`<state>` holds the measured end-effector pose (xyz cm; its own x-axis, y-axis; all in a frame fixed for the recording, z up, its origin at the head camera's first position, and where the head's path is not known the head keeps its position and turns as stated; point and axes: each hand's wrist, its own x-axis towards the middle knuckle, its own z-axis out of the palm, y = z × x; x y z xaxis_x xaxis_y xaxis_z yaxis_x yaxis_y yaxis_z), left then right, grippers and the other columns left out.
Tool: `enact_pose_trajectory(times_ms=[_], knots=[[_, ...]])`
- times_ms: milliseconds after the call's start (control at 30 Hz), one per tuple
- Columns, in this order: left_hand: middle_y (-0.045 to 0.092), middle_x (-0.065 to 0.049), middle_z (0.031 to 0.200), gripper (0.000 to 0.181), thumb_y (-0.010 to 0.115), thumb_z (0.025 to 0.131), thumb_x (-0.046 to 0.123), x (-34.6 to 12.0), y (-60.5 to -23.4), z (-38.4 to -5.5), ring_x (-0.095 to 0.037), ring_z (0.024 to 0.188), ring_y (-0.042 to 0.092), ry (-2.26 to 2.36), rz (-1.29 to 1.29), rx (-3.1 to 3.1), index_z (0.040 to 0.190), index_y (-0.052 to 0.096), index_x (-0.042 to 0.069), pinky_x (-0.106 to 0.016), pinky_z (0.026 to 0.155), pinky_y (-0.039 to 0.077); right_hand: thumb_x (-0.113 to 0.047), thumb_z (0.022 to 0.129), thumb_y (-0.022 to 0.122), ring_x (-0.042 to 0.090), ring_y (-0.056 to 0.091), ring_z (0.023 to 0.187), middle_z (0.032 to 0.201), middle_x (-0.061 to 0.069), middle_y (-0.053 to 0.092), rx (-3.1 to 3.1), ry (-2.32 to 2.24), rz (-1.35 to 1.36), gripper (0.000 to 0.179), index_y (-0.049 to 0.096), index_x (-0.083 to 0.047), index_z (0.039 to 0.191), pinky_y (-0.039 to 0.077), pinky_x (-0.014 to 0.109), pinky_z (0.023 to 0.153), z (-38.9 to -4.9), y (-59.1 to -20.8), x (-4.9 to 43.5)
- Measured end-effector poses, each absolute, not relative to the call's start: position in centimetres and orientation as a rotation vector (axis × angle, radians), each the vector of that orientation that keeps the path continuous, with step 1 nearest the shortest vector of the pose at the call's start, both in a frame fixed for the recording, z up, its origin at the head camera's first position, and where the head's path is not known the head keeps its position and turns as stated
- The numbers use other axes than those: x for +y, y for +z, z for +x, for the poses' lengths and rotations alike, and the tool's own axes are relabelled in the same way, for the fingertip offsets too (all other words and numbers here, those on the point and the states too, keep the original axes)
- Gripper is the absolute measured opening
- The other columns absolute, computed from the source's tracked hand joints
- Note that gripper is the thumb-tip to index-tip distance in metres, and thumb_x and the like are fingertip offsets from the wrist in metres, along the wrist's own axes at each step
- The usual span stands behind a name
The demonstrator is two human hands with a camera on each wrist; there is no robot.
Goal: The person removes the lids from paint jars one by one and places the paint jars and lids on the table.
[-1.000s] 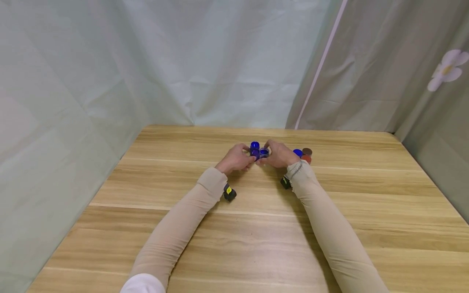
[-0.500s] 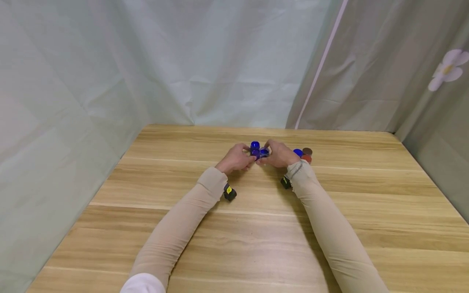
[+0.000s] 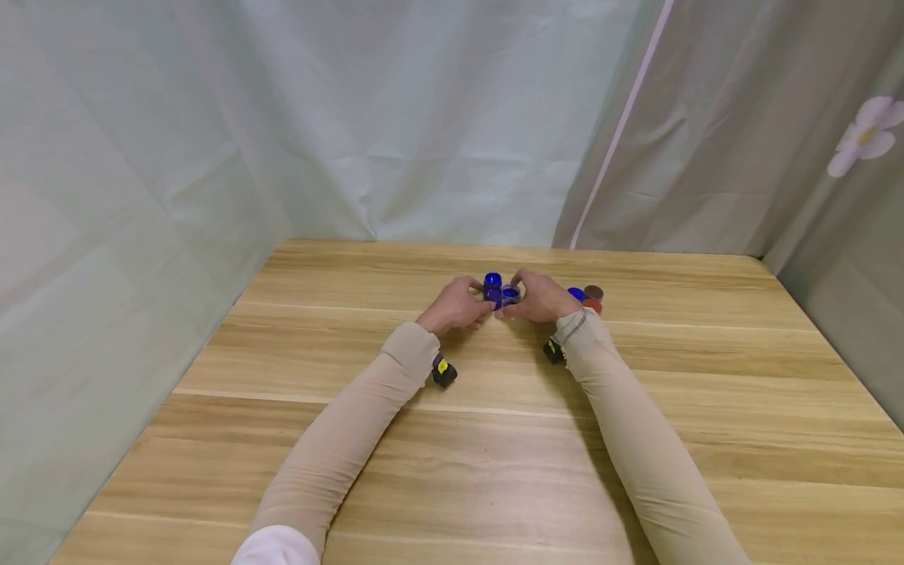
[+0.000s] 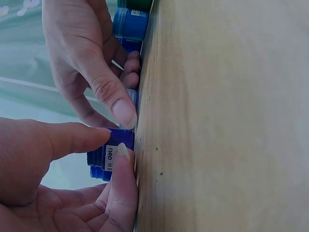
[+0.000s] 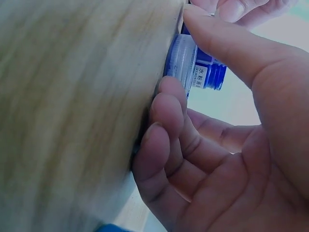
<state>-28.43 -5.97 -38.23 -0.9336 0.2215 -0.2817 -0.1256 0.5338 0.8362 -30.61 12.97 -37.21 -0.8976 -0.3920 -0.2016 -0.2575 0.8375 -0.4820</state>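
Observation:
Two small dark-blue paint jars stand close together near the back of the table: a rear jar (image 3: 493, 279) and a front jar (image 3: 493, 296). My left hand (image 3: 455, 304) pinches the front jar between thumb and fingers; its "deli" label (image 4: 110, 157) shows in the left wrist view. Beside the jars lies a short clear-and-blue jar lid (image 3: 511, 293), its round opening facing up. My right hand (image 3: 538, 297) holds this lid, with the thumb on the near side and fingers curled about the rest. A threaded blue jar neck (image 5: 217, 78) shows behind the lid in the right wrist view.
Just right of my right hand stand more jars with coloured tops: blue (image 3: 576, 293), brown (image 3: 594, 292) and red (image 3: 592, 306). Pale curtains (image 3: 452, 157) hang behind and beside the wooden table (image 3: 487, 479). A black wrist camera (image 3: 444, 369) sits under each wrist.
Both hands keep the same hold on the jar and the lid. The view has shifted only very slightly.

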Motion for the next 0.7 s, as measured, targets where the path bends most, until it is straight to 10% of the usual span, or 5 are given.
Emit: enact_pose_trajectory(times_ms=[333, 700], knots=[[0.067, -0.011, 0.100, 0.055, 0.066, 0.099, 0.011, -6.01, -38.20, -28.42, -0.014, 0.073, 0.064, 1.368, 0.080, 2.423, 0.147, 0.042, -0.001, -0.023, 0.062, 0.057, -0.044, 0.087, 0.081, 0.032, 0.058, 0.115, 0.129, 0.021, 0.062, 2.713, -0.660, -0.502, 0.080, 0.045, -0.001, 0.143, 0.048, 0.049, 0.103, -30.62, -37.10, 13.08], [0.070, -0.012, 0.103, 0.059, 0.071, 0.095, 0.011, -6.12, -38.25, -28.44, -0.014, 0.074, 0.066, 1.370, 0.083, 2.423, 0.147, 0.044, 0.000, -0.024, 0.063, 0.057, -0.041, 0.091, 0.077, 0.019, 0.059, 0.081, 0.094, 0.009, 0.067, 2.709, -0.724, -0.493, 0.074, 0.044, -0.001, 0.145, 0.047, 0.032, 0.074, -30.69, -36.56, 13.46]])
